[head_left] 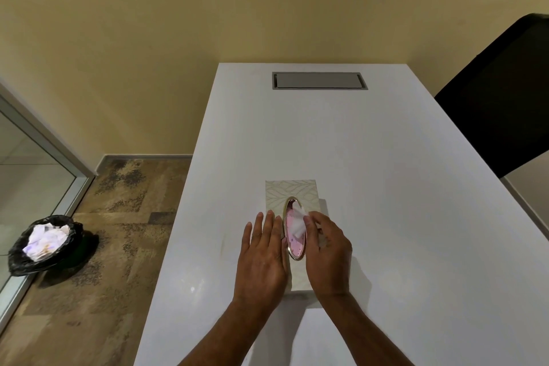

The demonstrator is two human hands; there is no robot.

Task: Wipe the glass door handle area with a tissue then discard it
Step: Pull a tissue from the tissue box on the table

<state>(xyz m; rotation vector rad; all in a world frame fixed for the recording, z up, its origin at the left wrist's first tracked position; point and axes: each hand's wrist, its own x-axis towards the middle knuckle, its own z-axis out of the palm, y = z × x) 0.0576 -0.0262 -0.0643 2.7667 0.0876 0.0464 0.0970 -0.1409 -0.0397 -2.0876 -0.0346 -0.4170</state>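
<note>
A small room with plain yellow walls and a long white bench.

The wall (178,24) is bare, evenly lit in warm tones, and meets the floor at a grey skirting strip (142,156). The floor (98,246) is mottled brown and tan (carpet or tile, hard to tell which). The white bench (401,217) runs away from the viewer to the far wall, with a grey rectangular hatch (320,80) set flush into its far end. A black chair back (502,98) stands just beside the bench's right edge. At the left, a metal-framed glass panel (26,157) reaches down to the floor.
</note>
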